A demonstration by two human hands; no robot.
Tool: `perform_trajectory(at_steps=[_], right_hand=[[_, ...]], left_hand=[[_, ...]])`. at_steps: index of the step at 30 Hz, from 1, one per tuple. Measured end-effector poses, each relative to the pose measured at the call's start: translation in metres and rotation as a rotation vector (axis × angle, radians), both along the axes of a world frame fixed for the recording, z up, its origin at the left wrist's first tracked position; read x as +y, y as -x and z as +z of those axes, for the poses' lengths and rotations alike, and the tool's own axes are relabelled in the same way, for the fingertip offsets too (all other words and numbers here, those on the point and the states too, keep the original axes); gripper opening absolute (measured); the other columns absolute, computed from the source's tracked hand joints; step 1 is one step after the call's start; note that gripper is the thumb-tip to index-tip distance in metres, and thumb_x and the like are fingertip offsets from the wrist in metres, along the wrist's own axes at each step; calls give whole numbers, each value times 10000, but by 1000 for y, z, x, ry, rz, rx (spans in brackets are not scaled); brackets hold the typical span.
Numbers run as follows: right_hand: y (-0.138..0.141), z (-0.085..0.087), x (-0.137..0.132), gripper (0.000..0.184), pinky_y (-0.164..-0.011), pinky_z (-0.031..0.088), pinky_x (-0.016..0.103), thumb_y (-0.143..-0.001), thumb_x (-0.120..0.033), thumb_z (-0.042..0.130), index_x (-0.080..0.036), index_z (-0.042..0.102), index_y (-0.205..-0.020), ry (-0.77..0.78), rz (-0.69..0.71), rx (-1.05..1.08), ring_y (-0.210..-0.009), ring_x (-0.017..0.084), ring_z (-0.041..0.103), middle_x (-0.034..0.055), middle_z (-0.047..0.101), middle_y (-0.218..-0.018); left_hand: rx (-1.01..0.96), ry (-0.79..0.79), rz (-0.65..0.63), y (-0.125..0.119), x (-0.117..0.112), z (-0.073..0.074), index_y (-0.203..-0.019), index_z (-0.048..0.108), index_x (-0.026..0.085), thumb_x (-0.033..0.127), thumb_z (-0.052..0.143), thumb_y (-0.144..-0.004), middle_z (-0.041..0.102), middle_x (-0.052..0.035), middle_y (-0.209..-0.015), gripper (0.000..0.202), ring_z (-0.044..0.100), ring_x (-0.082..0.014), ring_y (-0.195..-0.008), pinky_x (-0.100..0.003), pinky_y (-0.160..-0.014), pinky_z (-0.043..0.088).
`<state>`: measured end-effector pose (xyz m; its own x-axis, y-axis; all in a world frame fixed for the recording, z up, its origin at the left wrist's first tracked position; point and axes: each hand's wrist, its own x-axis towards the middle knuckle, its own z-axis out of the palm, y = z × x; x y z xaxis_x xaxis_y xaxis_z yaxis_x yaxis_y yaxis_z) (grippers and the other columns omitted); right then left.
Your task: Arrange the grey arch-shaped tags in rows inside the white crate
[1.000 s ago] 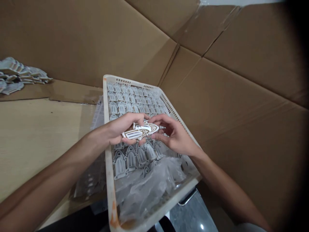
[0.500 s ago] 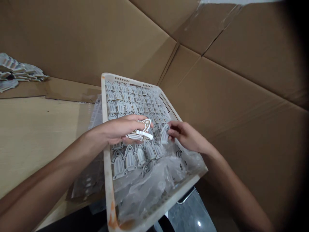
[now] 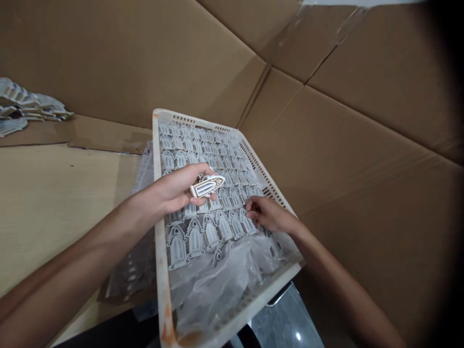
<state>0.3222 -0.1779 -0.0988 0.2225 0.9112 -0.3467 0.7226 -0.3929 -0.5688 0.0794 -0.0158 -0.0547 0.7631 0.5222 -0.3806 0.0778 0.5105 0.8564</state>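
A cream perforated plastic tray [image 3: 158, 193] holds rows of several small white arch-shaped cut-out pieces [image 3: 195, 239] on clear plastic film. My left hand [image 3: 177, 191] hovers above the tray's middle, closed on a small stack of the same arch-shaped pieces [image 3: 206, 185]. My right hand [image 3: 268, 214] is down at the tray's right side, fingertips curled onto an arch piece [image 3: 247, 221] at the end of a row; whether it grips it I cannot make out.
Crumpled clear film [image 3: 217, 280] fills the tray's near end. The tray overhangs a pale wooden table [image 3: 54, 203]. Cardboard sheets [image 3: 362, 145] wall the back and right. A pile of similar white pieces [image 3: 21, 108] lies far left.
My hands have come apart. The right hand took one piece from the stack and went down to the row at the tray's right side; the left hand kept the stack and lifted slightly.
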Motion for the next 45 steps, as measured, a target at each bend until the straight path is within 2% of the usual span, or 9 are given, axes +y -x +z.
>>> perform_trajectory(at_steps=[6, 11, 15, 20, 29, 33, 36, 40, 45], right_hand=[[7, 4, -1, 56, -602, 398, 287, -903, -225, 655, -203, 606, -886, -15, 6, -105, -593, 156, 569, -2, 639, -654], [17, 21, 0, 174, -666, 412, 309, -951, -333, 696, -192, 651, -861, -220, 37, -160, -702, 161, 554, 20, 670, -779], [47, 43, 8, 294, -707, 468, 307, -1028, -476, 639, -186, 683, -1005, -403, 47, 119, -763, 154, 588, 34, 679, -890], [76, 47, 26, 503, -780, 555, 324, -879, -461, 857, -229, 626, -1261, -580, 144, 523, -888, 183, 659, 37, 664, -996], [101, 51, 23, 224, -752, 501, 320, -889, -378, 867, -242, 732, -1006, -808, 303, 353, -878, 171, 584, 31, 633, -1016], [80, 63, 11, 216, -728, 511, 315, -943, -357, 804, -227, 656, -1033, -725, 206, 437, -861, 175, 621, 32, 660, -984], [39, 64, 0, 209, -670, 483, 303, -943, -355, 767, -201, 644, -1011, -548, 36, 255, -754, 160, 578, 19, 645, -885], [-12, 47, -12, 101, -643, 420, 306, -911, -262, 702, -178, 661, -875, -190, -16, -143, -692, 157, 511, 10, 617, -744], [-33, 19, -15, 70, -619, 444, 302, -872, -224, 704, -165, 666, -862, -13, -86, -121, -651, 158, 555, 30, 642, -704]], left_hand=[[-20, 55, 8, -2, 1, -1, -895, 590, 139, 133, 562, -857, 636, -82, -758, 48, 687, -188, -616, -213, -375, 395], [-4, 26, 61, -5, -6, 1, -927, 585, 128, 74, 520, -831, 642, -79, -766, 127, 682, -172, -607, -201, -364, 386], [-77, 37, 76, -8, -14, -1, -864, 553, 157, 102, 504, -804, 641, -100, -677, 95, 631, -178, -540, -209, -329, 333], [-83, 44, 10, -7, -24, 0, -783, 548, 176, 161, 504, -765, 591, -78, -557, 50, 459, -140, -363, -228, -276, 304], [-8, 7, 199, -13, -37, -8, -736, 499, 213, 215, 569, -736, 457, 14, -529, 71, 451, -127, -370, -222, -296, 296], [-31, -31, 282, -10, -31, -8, -823, 521, 205, 179, 561, -789, 560, -14, -624, 59, 543, -151, -461, -228, -335, 331], [-93, -94, 322, -5, -22, -6, -881, 529, 199, 148, 565, -826, 628, -53, -718, 83, 610, -178, -561, -223, -356, 320], [-49, -188, 324, -4, -17, -5, -913, 555, 190, 204, 548, -916, 658, -107, -830, 16, 650, -216, -653, -255, -381, 399], [30, -315, 370, -5, -19, -11, -1049, 633, 207, 323, 667, -915, 653, -127, -1274, 181, 681, -246, -955, -327, -664, 575]])
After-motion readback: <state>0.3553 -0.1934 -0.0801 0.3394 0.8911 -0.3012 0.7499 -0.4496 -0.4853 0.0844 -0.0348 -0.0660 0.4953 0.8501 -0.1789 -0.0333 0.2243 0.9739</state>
